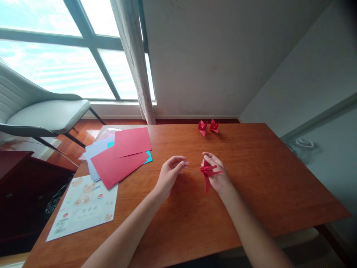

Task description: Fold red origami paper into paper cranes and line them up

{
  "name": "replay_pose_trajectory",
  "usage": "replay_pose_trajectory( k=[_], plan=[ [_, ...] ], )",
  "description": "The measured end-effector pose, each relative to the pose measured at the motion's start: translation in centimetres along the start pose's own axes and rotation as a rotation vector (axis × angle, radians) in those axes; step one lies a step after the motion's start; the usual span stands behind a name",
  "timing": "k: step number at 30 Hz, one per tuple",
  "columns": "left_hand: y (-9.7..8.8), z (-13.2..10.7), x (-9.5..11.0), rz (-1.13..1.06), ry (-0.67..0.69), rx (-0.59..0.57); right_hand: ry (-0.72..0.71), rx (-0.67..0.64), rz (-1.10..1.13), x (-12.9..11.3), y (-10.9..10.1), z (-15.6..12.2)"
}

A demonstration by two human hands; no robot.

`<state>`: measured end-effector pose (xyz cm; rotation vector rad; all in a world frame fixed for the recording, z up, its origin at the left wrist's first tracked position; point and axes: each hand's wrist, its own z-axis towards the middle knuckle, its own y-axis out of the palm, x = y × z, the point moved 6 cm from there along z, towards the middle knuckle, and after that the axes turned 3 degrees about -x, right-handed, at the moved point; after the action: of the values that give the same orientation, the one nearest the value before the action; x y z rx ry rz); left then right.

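In the head view, the red origami crane (206,169) is in the right hand (219,179), above the surface (259,186) and to the right of the left hand (169,174), with a gap between. One long point extends toward the person and others rightward over the palm, so no single long axis is clear. The right grip pinches the crane, its forearm angled inward from the lower right. The left grip appears released, fingers loosely curled toward the crane, with nothing visible in it. Two red folded figures (202,127) sit beyond.
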<state>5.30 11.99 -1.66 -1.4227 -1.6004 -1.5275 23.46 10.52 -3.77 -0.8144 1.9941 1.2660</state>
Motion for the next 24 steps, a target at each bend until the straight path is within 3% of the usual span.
replay_pose_trajectory(
  k=[3,8,16,21,24],
  plan=[
    [0.1,-0.1,0.8,0.152,0.099,0.001,-0.047,-0.038,-0.215,-0.5,-0.2,0.4],
    [0.4,-0.1,0.5,0.210,0.156,-0.023,-0.182,-0.081,-0.614,-0.9,-0.3,1.1],
    [0.6,-0.1,0.3,0.364,0.212,-0.067,-0.559,0.099,-0.816,-5.2,-2.0,0.7],
    [1.1,-0.4,0.4,0.420,0.212,-0.095,-0.479,0.029,-0.845,-5.9,-3.6,-1.5],
    [1.2,-0.4,0.4,0.414,0.219,-0.104,-0.463,-0.054,-0.898,-5.5,-3.5,-3.3]
  ],
)
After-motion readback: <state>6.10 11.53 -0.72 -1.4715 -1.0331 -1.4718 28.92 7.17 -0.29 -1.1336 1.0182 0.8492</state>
